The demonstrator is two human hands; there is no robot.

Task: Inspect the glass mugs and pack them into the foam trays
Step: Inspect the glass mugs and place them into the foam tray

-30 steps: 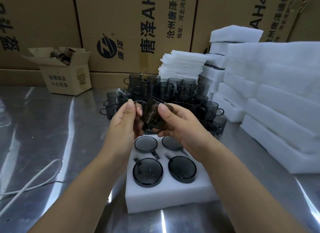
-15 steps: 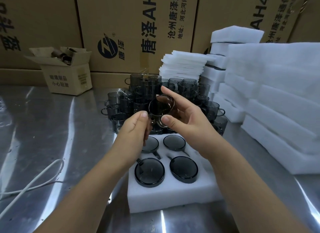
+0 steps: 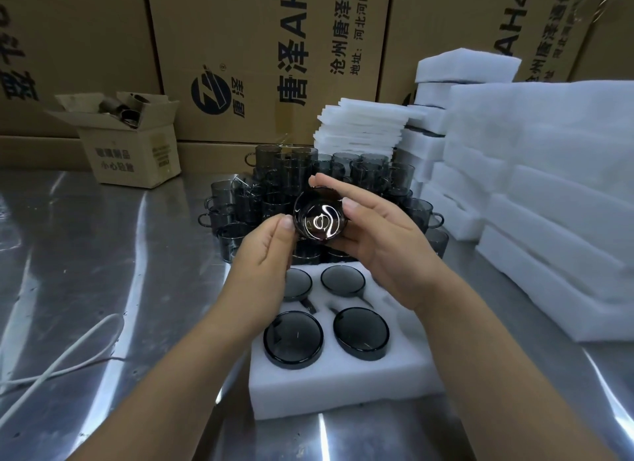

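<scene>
A smoky grey glass mug [image 3: 319, 220] is held up above the foam tray [image 3: 343, 385], its round base turned toward me and catching the light. My right hand [image 3: 380, 241] grips it between thumb and fingers around the rim side. My left hand [image 3: 262, 254] touches its left edge with the fingertips. Several dark mugs sit upside down in the white foam tray's pockets, such as the front left packed mug [image 3: 292, 338]. A pile of loose mugs [image 3: 370, 175] stands behind the tray.
Stacks of white foam trays [image 3: 549, 192] fill the right side, thin foam sheets [image 3: 363, 127] lie behind the mugs. A small open carton [image 3: 133, 144] sits at the back left, large cartons [image 3: 267, 59] along the wall. A white cable [image 3: 61, 357] crosses the steel table at left.
The mug has been turned in my hands from lying sideways to its base facing me. My left hand slid from gripping its side down to its left edge.
</scene>
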